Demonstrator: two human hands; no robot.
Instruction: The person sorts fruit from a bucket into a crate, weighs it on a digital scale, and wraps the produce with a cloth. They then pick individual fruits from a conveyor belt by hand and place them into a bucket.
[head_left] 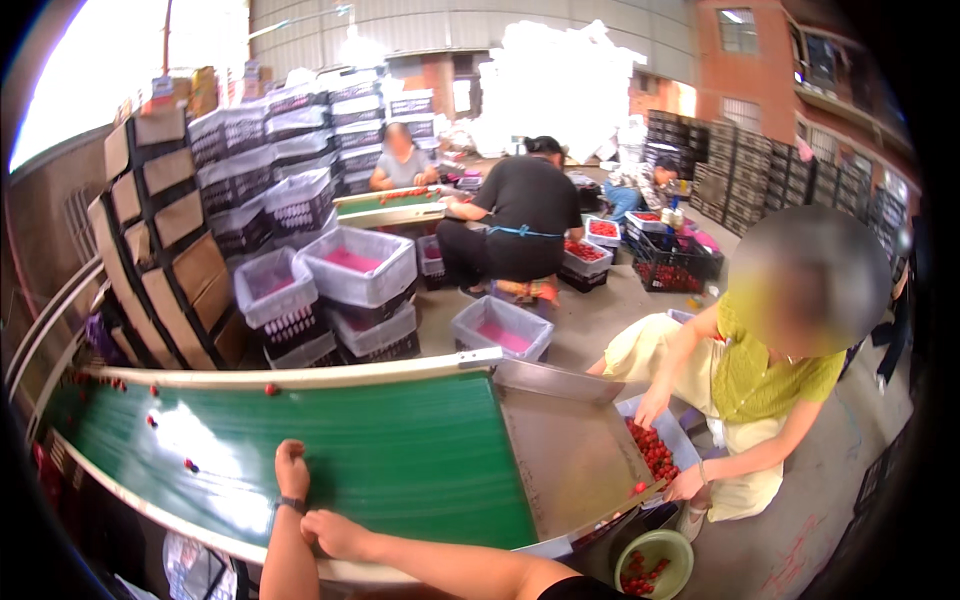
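Observation:
My left hand [292, 468] rests as a closed fist on the green belt [400, 450] of a sorting table, with a dark band on its wrist. My right hand [337, 533] lies on the table's near white edge, just behind the left wrist, with its fingertips hidden against that forearm. A couple of red cherries [190, 465] lie on the belt to the left of my fist. Others sit by the far rim [270, 389]. Nothing shows in either hand.
A metal chute [570, 450] ends the belt on the right. There a person in a yellow-green shirt [770, 380] reaches into a crate of cherries [655, 450]. A green bowl of cherries [652, 562] sits below. White lined crates [360, 265], stacked cartons [170, 250] and other squatting workers [520, 220] fill the floor behind.

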